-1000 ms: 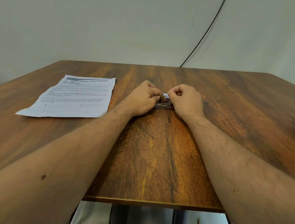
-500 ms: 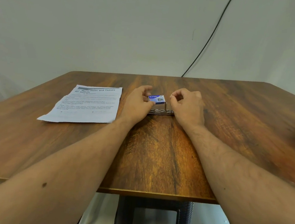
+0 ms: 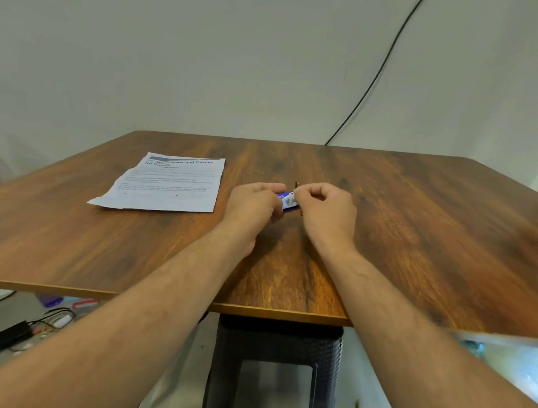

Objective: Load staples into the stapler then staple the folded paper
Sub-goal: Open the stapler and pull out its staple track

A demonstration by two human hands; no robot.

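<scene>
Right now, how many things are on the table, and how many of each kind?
Printed paper sheet: 1
Small blue staple box, held between the left hand and the right hand: 1
Stapler, mostly hidden behind the hands: 1
Hands: 2
Total: 3 things on the wooden table, plus 2 hands.

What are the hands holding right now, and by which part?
A small blue staple box, held between both hands: left hand grips its left end, right hand pinches its right end.

1 head view, facing forward-down across table [image 3: 418,247], hands mid-frame.
</scene>
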